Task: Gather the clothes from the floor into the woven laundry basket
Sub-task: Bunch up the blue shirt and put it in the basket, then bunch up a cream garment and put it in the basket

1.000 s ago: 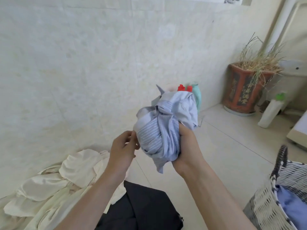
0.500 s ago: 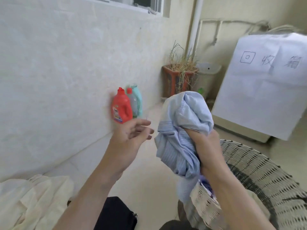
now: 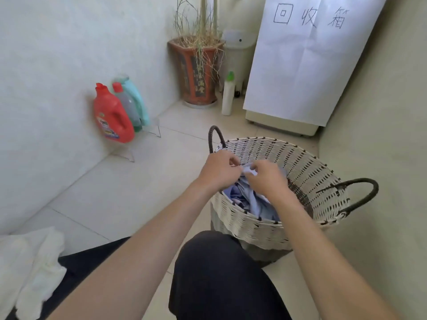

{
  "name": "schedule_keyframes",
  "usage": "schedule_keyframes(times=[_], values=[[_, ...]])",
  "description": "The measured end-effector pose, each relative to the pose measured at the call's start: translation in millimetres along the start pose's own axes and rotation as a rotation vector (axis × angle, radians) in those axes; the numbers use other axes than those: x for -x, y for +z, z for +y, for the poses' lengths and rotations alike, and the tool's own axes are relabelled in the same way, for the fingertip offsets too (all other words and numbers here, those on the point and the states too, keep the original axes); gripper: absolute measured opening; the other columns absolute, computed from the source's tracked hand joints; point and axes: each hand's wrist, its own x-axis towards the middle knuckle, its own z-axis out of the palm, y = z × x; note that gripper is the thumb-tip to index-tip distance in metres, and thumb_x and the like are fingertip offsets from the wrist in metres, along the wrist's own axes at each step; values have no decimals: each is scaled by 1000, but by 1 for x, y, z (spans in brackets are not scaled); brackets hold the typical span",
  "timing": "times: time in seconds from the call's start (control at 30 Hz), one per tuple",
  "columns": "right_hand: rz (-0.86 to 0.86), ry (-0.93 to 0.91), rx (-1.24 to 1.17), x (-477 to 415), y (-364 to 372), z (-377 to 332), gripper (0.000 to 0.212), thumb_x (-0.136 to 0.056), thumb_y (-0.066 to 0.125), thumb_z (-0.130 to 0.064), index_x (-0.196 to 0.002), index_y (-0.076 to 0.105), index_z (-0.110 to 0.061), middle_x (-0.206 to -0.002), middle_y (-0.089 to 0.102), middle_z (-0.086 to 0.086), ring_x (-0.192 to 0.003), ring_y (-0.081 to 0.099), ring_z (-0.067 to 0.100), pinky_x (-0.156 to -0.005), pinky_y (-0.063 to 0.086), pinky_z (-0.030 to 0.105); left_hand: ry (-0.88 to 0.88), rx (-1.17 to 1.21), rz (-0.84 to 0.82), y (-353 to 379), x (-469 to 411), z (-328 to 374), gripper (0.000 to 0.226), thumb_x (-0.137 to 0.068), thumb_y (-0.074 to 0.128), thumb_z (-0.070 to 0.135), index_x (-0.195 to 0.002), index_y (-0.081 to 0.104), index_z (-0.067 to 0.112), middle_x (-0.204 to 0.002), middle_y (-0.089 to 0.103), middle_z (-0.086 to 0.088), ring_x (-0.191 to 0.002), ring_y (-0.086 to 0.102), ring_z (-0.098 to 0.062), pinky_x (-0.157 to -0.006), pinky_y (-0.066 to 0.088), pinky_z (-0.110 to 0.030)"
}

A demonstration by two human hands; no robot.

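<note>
Blue striped shirt point(image 3: 251, 202) is bunched up inside the woven laundry basket point(image 3: 265, 225), near side, on top of other blue fabric. No clear long axis, it's a crumpled wad; one loose edge runs up out of the pile toward the basket's mouth. That edge is in both my hands: left hand point(image 3: 219, 169) and right hand point(image 3: 265, 179) meet over the opening, fingers narrow, pinched on the same bit of cloth.

Step, as I read it: dropping this shirt in. Next: let go with both, pull back clear of the rim, turn left.

Left to collect: cream garment point(image 3: 30, 269) heaped on the floor at lower left, dark garment point(image 3: 76, 269) just beside it. Basket sits on the floor by my knee point(image 3: 219, 273).
</note>
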Motion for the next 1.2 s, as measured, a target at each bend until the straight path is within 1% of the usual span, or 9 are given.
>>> schedule_keyframes(times=[0.2,0.33,0.4,0.5,0.57,0.7,0.83,1.0,1.2], values=[[53,-352,-23,5,9,-149,21,-90,57,-13,-103,73,-17,-97,75,7,-92,71,34,-65,47,33,-50,184,264,-82,14,-43,39,-90,49,0,-68,64,28,-72,64,10,-72,59,-14,-55,37,-12],[-31,-502,-183,35,67,-245,13,-93,60,-22,-101,71,-23,-105,74,0,-99,68,29,-73,44,31,-164,346,607,-148,63,-128,22,-99,61,14,-110,79,23,-104,78,8,-102,73,-13,-86,54,-22],[-200,-600,-117,61,119,-277,15,-98,62,-30,-108,70,-23,-115,71,-1,-107,67,26,-78,43,31,-327,220,761,-165,112,-198,25,-101,64,22,-124,72,18,-115,75,4,-104,71,-12,-92,56,-25],[-503,-807,175,107,189,-311,31,-96,64,-43,-119,70,-24,-126,68,-1,-114,67,26,-80,43,34,-774,-91,545,-169,205,-318,44,-103,57,28,-145,57,16,-144,61,-9,-130,60,-27,-110,50,-43],[-598,-867,259,133,214,-320,35,-98,61,-46,-122,68,-21,-126,67,0,-112,68,27,-80,44,34,-1058,-105,360,-164,276,-384,55,-100,55,30,-152,50,13,-155,53,-14,-140,52,-34,-113,47,-44],[-715,-931,399,171,252,-326,31,-99,61,-38,-121,68,-17,-122,68,2,-105,69,28,-77,46,33,-1389,-93,256,-158,383,-447,78,-84,63,46,-158,46,30,-168,37,-10,-156,32,-38,-123,37,-50],[-729,-1001,475,193,271,-333,27,-99,59,-36,-116,67,-17,-117,68,1,-98,66,25,-72,44,32,-1409,-151,316,-158,406,-480,62,-92,67,51,-151,54,40,-177,-2,-14,-165,-10,-40,-133,3,-58],[-663,-1033,541,211,281,-343,31,-100,57,-47,-118,65,-22,-117,65,-2,-99,65,23,-75,46,33,-1300,-197,342,-165,387,-525,72,-92,69,55,-158,44,38,-178,-15,-15,-164,-20,-42,-131,1,-61],[-431,-1083,617,219,277,-357,27,-104,50,-46,-114,63,-25,-115,63,-8,-103,65,18,-74,45,30,-1393,5,475,-166,379,-575,67,-90,65,58,-151,56,31,-178,-20,-13,-162,-23,-44,-130,-4,-64]])
